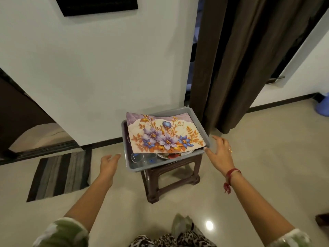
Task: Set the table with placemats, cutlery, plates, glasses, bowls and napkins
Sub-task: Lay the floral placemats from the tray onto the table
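A grey plastic tray (199, 154) sits on a dark brown stool (175, 177). On top of its contents lies a floral placemat (163, 134) with purple and blue flowers. Under the mat's near edge I see clear glasses (138, 157) and part of a patterned plate (170, 155); the other contents are hidden. My left hand (108, 164) reaches toward the tray's left side with fingers relaxed, a little short of the rim. My right hand (219, 152) is spread at the tray's right corner, its thumb at the rim.
A white wall stands behind the stool. Dark brown curtains (249, 59) hang at the right, close to the tray. A striped grey doormat (61, 175) lies on the glossy tiled floor at the left, before a dark doorway. A blue object (323, 104) stands far right.
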